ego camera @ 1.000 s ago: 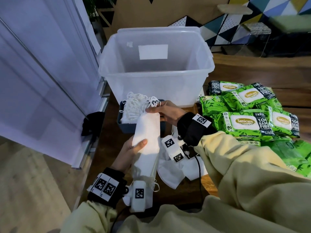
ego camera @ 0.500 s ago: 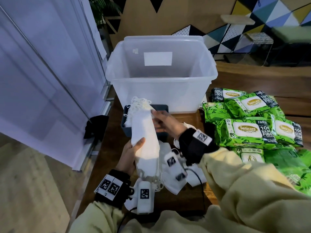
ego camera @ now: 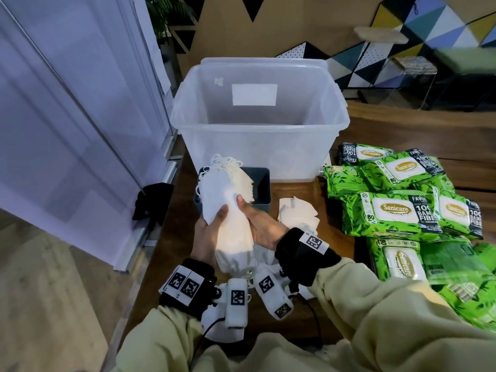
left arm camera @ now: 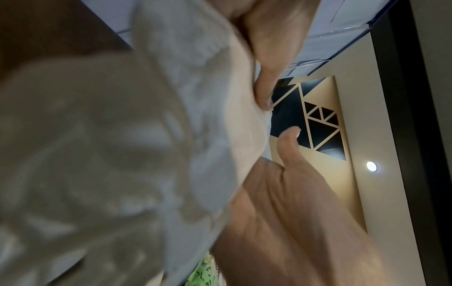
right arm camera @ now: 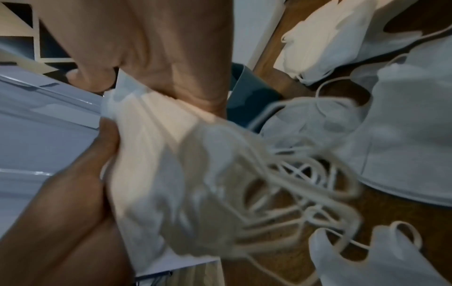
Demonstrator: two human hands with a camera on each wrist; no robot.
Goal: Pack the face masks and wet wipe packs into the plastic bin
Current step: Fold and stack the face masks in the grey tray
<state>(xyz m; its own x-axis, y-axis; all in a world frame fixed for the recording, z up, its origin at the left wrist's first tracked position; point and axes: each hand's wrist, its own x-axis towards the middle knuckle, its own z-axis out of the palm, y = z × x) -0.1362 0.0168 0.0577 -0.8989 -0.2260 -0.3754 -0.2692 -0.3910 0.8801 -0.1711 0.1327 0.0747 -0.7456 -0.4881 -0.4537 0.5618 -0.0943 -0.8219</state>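
Together clasping a stack of white face masks [ego camera: 228, 208] between left hand [ego camera: 208, 237] and right hand [ego camera: 261, 224], thumbs pinching its front, above the table's [ego camera: 295, 191] left edge, just before the plastic bin [ego camera: 257, 135]; wet wipe packs [ego camera: 389, 213] heaped along the right edge.

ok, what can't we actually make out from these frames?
- Plastic bin floor: head view, hidden by its frosted front wall.
- Count in the stack of face masks: layers blurred in the wrist views.
- Grey tray contents: head view, the stack covers it.
- Wet wipe packs: cut off by the right edge.
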